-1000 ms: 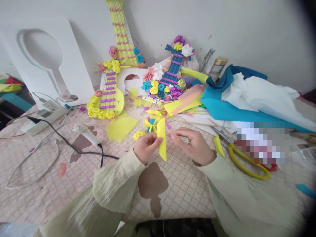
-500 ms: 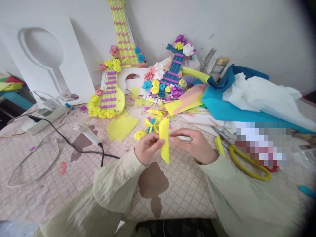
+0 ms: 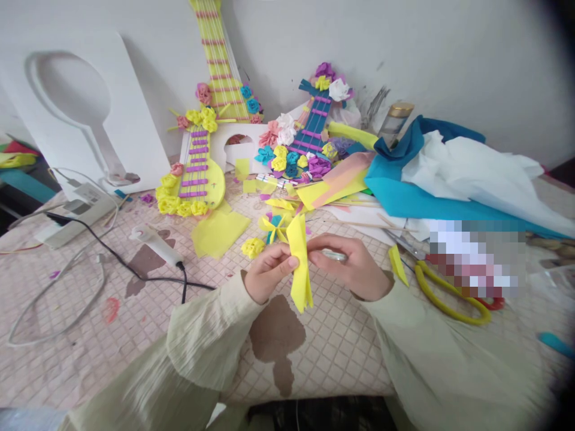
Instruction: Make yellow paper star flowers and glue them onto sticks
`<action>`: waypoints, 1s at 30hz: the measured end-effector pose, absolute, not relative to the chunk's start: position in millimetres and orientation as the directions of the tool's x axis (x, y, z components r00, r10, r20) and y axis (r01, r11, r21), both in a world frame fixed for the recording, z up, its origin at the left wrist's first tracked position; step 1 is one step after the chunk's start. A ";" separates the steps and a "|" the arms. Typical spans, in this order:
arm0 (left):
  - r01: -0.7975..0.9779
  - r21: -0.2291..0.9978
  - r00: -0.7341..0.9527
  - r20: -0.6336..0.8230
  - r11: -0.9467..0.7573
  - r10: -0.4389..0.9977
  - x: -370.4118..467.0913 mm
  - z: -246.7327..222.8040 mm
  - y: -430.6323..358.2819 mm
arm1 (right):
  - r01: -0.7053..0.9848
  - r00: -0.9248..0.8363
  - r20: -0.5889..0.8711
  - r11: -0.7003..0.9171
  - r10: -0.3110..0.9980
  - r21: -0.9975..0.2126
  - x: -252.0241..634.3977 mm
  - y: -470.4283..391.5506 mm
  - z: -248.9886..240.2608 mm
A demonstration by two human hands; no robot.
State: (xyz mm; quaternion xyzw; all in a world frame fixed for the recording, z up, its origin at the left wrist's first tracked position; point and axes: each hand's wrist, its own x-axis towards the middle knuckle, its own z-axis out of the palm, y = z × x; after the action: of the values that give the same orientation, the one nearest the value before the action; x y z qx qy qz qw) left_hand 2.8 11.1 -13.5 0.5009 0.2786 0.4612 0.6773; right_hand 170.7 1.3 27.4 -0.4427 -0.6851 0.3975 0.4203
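Note:
A folded strip of yellow crepe paper (image 3: 300, 269) stands upright between my hands, its lower end splitting into loose layers. My left hand (image 3: 269, 270) pinches its left side, thumb in front. At the paper's right edge, the fingertips of my right hand (image 3: 353, 266) are drawn together and touch it. Tucked in that hand is a small silvery object (image 3: 335, 255), mostly covered, so its kind is unclear. Just beyond the hands lie a yellow paper rosette (image 3: 253, 247) and a yellow and blue folded paper piece (image 3: 273, 227).
Yellow paper sheets (image 3: 220, 230) lie left of centre. Flower-trimmed paper instruments, one yellow (image 3: 211, 182) and one blue (image 3: 320, 123), lean at the back. A glue gun (image 3: 155, 244) with a black cord is left. Blue sheeting (image 3: 404, 200) and a yellow loop (image 3: 449, 305) are right.
The yellow paper's lower end has spread into separate layers and reaches a little lower. My right fingers have moved in against its edge, and the silvery object shows less.

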 end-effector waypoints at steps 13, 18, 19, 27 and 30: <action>-0.304 0.942 0.467 0.019 0.140 0.884 3.5 -12.6 10.9 | 0.253 -0.258 0.256 0.321 0.932 -0.913 168.3 -1.4 23.8; -0.276 0.953 0.466 0.018 0.127 0.884 3.2 -11.4 11.7 | 0.265 -0.244 0.268 0.330 0.932 -0.906 167.2 -2.1 25.4; -0.271 0.954 0.465 0.013 0.128 0.885 3.4 -10.7 11.7 | 0.265 -0.243 0.267 0.329 0.933 -0.907 166.9 -2.2 25.8; -0.238 0.954 0.478 -0.050 0.184 0.877 3.8 -9.2 12.3 | 0.269 -0.238 0.270 0.331 0.933 -0.905 165.7 -3.6 27.4; -0.243 0.959 0.457 -0.019 0.145 0.889 4.1 -7.2 11.6 | 0.277 -0.241 0.290 0.352 0.926 -0.894 165.6 -3.8 26.9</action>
State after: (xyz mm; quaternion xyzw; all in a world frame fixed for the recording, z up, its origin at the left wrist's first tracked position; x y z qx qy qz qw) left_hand 4.1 11.6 -7.2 0.5072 0.3183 0.4124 0.6866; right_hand 165.6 -3.8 26.9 -0.4326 -0.6955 0.3698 0.4386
